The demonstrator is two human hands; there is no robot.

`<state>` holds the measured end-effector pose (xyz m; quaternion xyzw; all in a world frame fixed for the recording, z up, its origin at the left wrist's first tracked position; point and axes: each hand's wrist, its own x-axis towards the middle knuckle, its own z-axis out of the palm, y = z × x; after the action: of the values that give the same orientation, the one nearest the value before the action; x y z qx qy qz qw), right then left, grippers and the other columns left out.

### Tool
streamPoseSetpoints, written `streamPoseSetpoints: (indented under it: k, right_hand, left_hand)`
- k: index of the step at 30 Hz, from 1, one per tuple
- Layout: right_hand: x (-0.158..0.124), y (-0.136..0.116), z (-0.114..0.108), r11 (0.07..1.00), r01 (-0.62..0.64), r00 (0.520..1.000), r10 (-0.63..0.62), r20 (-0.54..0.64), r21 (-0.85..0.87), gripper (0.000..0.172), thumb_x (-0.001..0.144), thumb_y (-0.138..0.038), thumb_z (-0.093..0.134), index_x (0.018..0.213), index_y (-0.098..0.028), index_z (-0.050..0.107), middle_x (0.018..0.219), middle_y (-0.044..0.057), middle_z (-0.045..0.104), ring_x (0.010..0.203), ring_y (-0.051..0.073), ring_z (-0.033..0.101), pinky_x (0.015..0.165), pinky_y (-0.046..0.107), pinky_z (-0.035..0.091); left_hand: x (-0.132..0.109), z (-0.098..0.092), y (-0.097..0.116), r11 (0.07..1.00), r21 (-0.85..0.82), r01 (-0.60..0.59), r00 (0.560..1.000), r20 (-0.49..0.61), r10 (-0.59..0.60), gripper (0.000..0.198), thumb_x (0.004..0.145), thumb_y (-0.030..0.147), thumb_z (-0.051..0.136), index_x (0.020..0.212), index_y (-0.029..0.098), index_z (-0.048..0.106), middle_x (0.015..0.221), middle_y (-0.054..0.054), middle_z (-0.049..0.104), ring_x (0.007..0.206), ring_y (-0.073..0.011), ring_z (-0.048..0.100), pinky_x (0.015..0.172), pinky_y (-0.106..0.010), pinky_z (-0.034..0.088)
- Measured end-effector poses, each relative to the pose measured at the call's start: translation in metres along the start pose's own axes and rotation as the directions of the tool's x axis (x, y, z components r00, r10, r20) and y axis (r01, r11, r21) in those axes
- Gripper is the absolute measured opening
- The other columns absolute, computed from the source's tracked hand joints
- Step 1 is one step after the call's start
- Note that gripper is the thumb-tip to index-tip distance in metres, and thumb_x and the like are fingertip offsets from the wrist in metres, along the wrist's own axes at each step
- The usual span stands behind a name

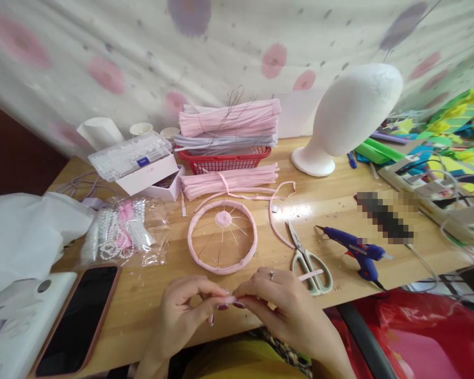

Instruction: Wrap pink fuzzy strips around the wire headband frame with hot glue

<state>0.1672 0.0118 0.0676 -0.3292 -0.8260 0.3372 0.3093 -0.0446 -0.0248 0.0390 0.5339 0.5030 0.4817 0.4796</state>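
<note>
Close to the table's front edge, my left hand and my right hand meet, fingertips pinching a small pale pink strip between them. Most of the strip is hidden by the fingers. Just beyond lies a pink wrapped ring with thin wire spokes running to a small pink coiled disc. To the right of my right hand are scissors with pale handles, a short pink strip lying across them. A pink tape measure stretches behind the ring.
A blue glue gun lies at right, before a white foam head. Pink pipe cleaner bundles fill a red basket. At left are bagged pearl beads, a phone and a clear bead box.
</note>
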Motion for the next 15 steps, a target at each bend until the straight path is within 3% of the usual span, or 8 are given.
streamPoseSetpoints:
  k: [4,10,15]
  right_hand:
    - [0.0004,-0.0017,0.0025,1.000,0.017,1.000,-0.017,-0.004,-0.023,0.019,0.103,-0.022,0.054,0.100,-0.019,0.072,0.077,0.003,0.072,0.071,0.013,0.064,0.064,0.022,0.044]
    - [0.0009,-0.0029,0.0041,0.999,0.027,1.000,-0.027,-0.002,-0.024,0.021,0.104,-0.022,0.052,0.101,-0.019,0.073,0.077,0.003,0.071,0.070,0.013,0.064,0.063,0.022,0.045]
    - [-0.0006,-0.0015,0.0080,0.999,0.025,0.999,-0.024,0.023,-0.024,0.022,0.105,-0.023,0.051,0.103,-0.019,0.073,0.079,0.004,0.073,0.072,0.014,0.066,0.065,0.023,0.047]
  left_hand:
    - [-0.0048,0.0067,0.0001,0.996,-0.019,0.086,0.995,-0.054,-0.087,0.026,0.081,0.048,0.080,0.072,0.024,0.082,0.053,0.001,0.069,0.044,-0.0096,0.055,0.045,-0.020,0.043]
    - [-0.0079,0.0054,-0.0024,0.977,-0.088,0.192,0.980,-0.036,-0.196,0.033,0.079,0.054,0.079,0.071,0.022,0.081,0.052,-0.001,0.066,0.045,-0.0111,0.053,0.044,-0.021,0.043]
    - [-0.0104,0.0036,-0.0050,0.980,-0.075,0.185,0.982,-0.037,-0.188,0.031,0.082,0.049,0.077,0.069,0.022,0.080,0.051,0.000,0.063,0.045,-0.0107,0.051,0.044,-0.021,0.042]
